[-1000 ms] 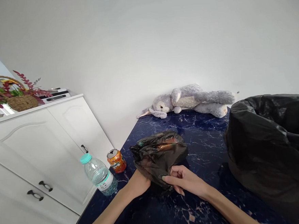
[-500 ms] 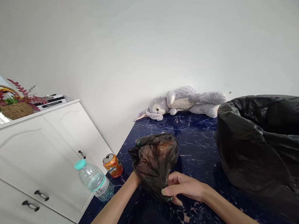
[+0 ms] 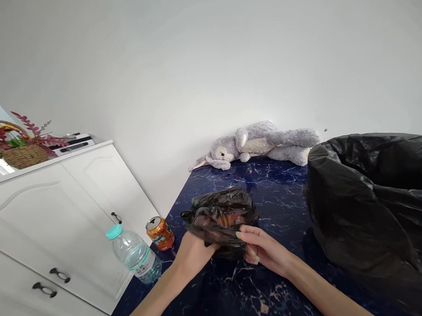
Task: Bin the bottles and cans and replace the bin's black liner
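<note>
A small black plastic bag (image 3: 224, 210) lies crumpled on the dark blue marbled table (image 3: 272, 209), with something reddish-orange showing through its thin film. At its left front edge, my left hand (image 3: 194, 253) holds the film, most of the fingers hidden beneath it. My right hand (image 3: 260, 248) pinches the bag's right front edge between thumb and fingers. An orange drink can (image 3: 160, 233) stands just left of the bag, beside a clear bottle (image 3: 136, 254) with a turquoise cap.
On the right stands a large bin lined with a black bag (image 3: 363, 224), its mouth open. A grey plush rabbit (image 3: 256, 142) lies against the wall at the back. White cabinets (image 3: 57, 226) with a flower basket (image 3: 25, 155) are at the left.
My left hand has come out from behind the bag into fuller view. My right hand has moved slightly up with the bag's edge, and the bag's near part is folded up and looks flatter.
</note>
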Demonstrator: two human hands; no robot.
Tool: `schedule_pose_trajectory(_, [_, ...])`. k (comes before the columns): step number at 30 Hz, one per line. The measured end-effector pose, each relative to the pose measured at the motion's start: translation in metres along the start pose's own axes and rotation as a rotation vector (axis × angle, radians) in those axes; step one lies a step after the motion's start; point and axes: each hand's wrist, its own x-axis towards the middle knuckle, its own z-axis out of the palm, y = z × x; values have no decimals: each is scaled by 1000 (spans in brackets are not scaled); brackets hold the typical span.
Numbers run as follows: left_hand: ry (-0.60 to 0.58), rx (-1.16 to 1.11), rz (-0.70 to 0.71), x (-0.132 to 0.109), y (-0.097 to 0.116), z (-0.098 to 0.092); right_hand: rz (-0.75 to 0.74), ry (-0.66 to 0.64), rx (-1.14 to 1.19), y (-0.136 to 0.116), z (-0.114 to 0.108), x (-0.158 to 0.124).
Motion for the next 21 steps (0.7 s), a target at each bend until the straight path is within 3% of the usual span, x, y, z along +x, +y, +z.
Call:
schedule_pose_trajectory(4, [-44, 186, -70, -42, -3, -53, -54, 79, 59, -2, 1, 1])
schedule_pose_trajectory(7, [-89, 372, -15, -63, -15, -92, -64, 118, 78, -2, 0, 2])
schedule_pose_trajectory(10, [-172, 528, 66, -70, -25, -119, -51, 135, 75, 0, 0, 2])
schedule_pose_trajectory(14, [-267, 644, 143, -66, -25, -132, -17, 136, 61, 1, 2, 1])
schedule_pose_trajectory(21, [-322, 747, 162, -46, -33, -122, -18, 140, 50, -1, 5, -2])
